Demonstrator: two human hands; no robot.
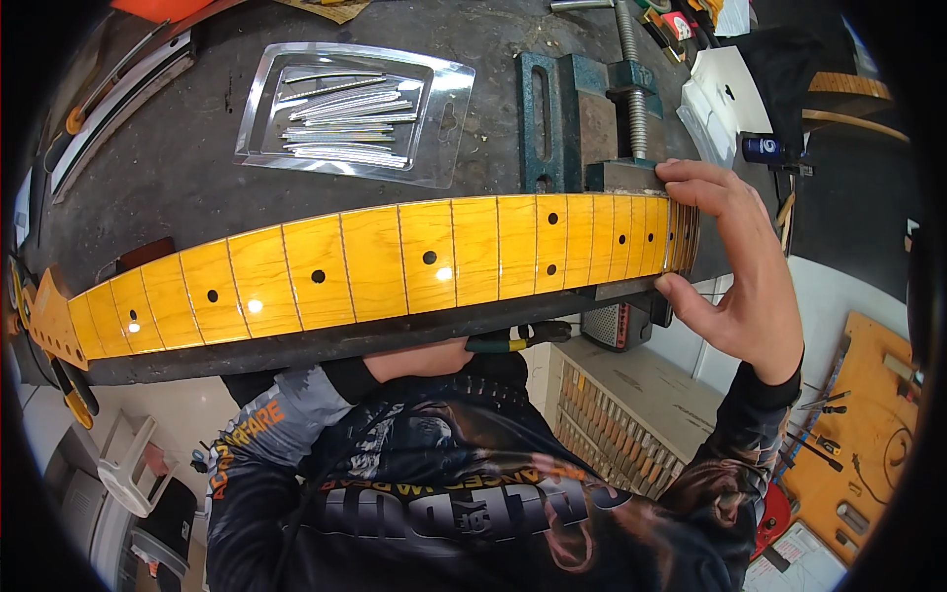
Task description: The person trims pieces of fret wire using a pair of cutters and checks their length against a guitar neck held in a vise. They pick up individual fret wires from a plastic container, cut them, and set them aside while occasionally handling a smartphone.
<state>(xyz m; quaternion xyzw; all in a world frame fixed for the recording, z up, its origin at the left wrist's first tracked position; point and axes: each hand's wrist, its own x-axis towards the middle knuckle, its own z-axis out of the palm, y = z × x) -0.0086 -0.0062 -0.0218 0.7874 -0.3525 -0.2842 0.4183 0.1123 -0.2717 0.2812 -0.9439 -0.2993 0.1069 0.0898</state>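
Note:
A glossy yellow guitar neck point(375, 266) with black dot inlays and metal frets lies across the bench edge, its headstock point(51, 314) at the left. Its right end sits at a green bench vise point(577, 118). My right hand point(735, 261) spans that end, fingertips at the far edge by the vise jaw and thumb at the near edge. Below the neck, my left hand point(424, 358) is closed around the handles of pliers point(518, 338) with green and yellow grips; its fingers are mostly hidden. Beyond the neck, a clear plastic tray point(444, 128) holds several fret wires point(345, 123).
Long sanding beams point(123, 109) lie at the far left. A white package point(725, 89) and a small blue bottle point(762, 149) are at the far right. Under the bench stands a rack of files point(617, 419); a wooden tool board point(848, 444) is at the right.

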